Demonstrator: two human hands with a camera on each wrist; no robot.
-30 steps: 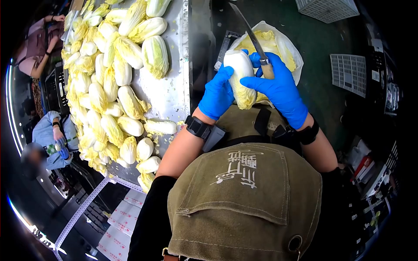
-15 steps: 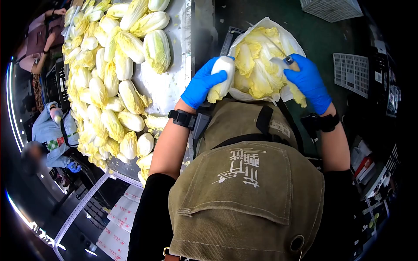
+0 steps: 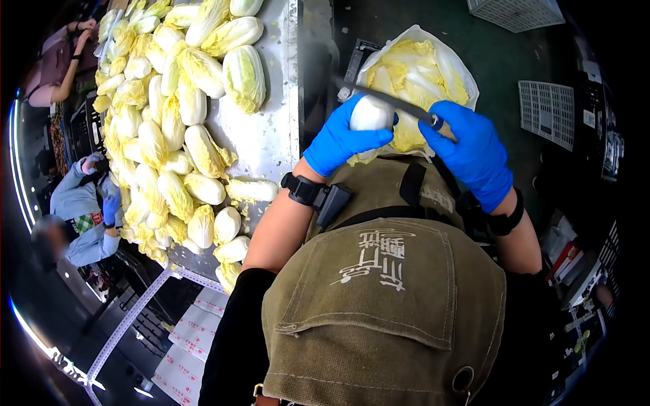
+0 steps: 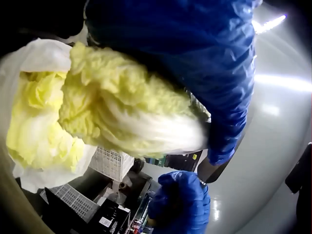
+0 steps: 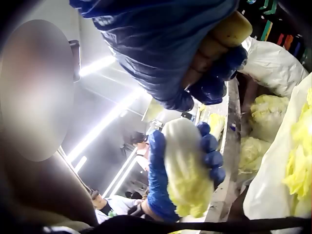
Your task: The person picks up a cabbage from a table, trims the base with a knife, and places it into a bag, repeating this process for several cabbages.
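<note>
At the white bag's (image 3: 467, 84) near left side, the left hand (image 3: 344, 139) is gripping a cabbage (image 3: 369, 116). At the bag's near right, the right hand (image 3: 477, 152) is clasping a knife (image 3: 399, 103); its blade is slanting close by, so a turning cabbage could be sending it into the left hand. Farther left of the bag, other cabbages (image 3: 202, 151) are crowding the desk (image 3: 252, 149), risking rolling if knocked.

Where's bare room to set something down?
Mostly bare: the metal table between the greenish cabbage and the outlying cabbage nearest its edge, plus a narrower strip between the greenish one and that edge. Crowded: the heaped pile, and around the held cabbage and knife.
</note>
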